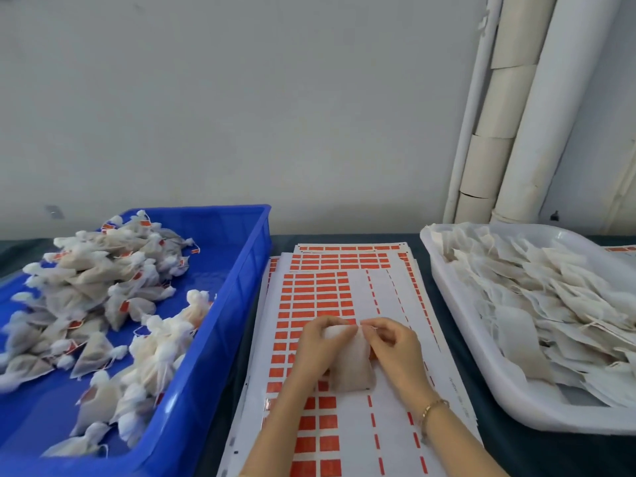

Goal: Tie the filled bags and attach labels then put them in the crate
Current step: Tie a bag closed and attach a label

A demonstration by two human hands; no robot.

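Two forearms rose from the bottom edge of the view, the right one wearing a thin bracelet (434, 407), and met over a stack of label sheets (347, 294) printed with orange rectangles. That stack filled the lane between a blue crate (220, 321) on the left and a white tray (457, 315) on the right. The crate's wall stood just beside the sheets' left edge, while a narrow strip of dark table (495, 442) showed between the sheets and the tray. Open room lay mainly over the sheets, ahead of the hands and toward the wall.

A small filled bag (351, 370) sat upright on the sheets between the hands. The left hand (318, 346) curled its fingers round the bag's upper left side. The right hand (392, 349) pinched the bag's top from the other side, fingertips nearly meeting those of the left.

Tied bags (96, 287) with orange tags were heaped in the crate, whose near end was cut off by the frame. Flat untied bags (550, 304) filled the tray, cut off at the right. Any string at the bag's neck was too blurred to make out, and the fingers hid the neck itself.
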